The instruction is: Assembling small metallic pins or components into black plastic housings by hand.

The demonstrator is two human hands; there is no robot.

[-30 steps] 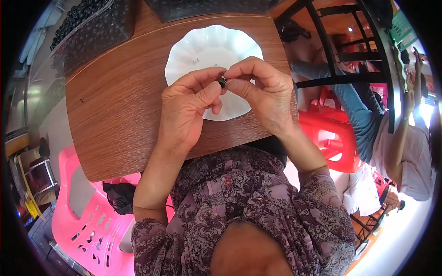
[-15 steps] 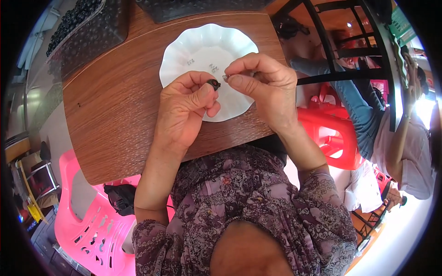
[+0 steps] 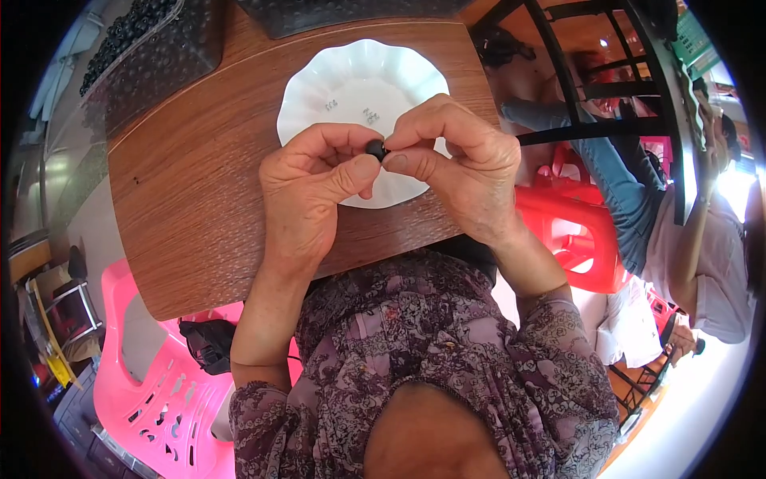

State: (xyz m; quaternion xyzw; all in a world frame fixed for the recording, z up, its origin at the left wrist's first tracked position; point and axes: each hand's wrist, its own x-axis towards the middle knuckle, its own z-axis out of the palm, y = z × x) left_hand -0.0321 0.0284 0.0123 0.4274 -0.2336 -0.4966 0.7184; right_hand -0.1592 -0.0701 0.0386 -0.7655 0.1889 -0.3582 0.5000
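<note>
My left hand (image 3: 307,180) pinches a small round black piece (image 3: 376,149) between thumb and fingertips, over the near part of a white scalloped plate (image 3: 303,92). From the other side my right hand (image 3: 467,164) closes thumb and forefinger at the right end of the black piece, and the fingertips of both hands nearly meet there. Whatever tiny thing the right fingers hold is hidden now. Several small shiny bits (image 3: 370,116) lie on the plate, in little groups.
The plate stands on a brown wood-grain table (image 3: 191,184). A clear tub (image 3: 171,64) of many small black round pieces is at the far left, with another dark tub (image 3: 343,16) at the far edge. Nearby are a pink chair (image 3: 120,375), red stools (image 3: 578,239) and a seated person (image 3: 622,199) at right.
My right hand has moved left, bringing its small shiny bit against the black piece. My left hand has turned the piece, so its reddish hollow no longer shows.
</note>
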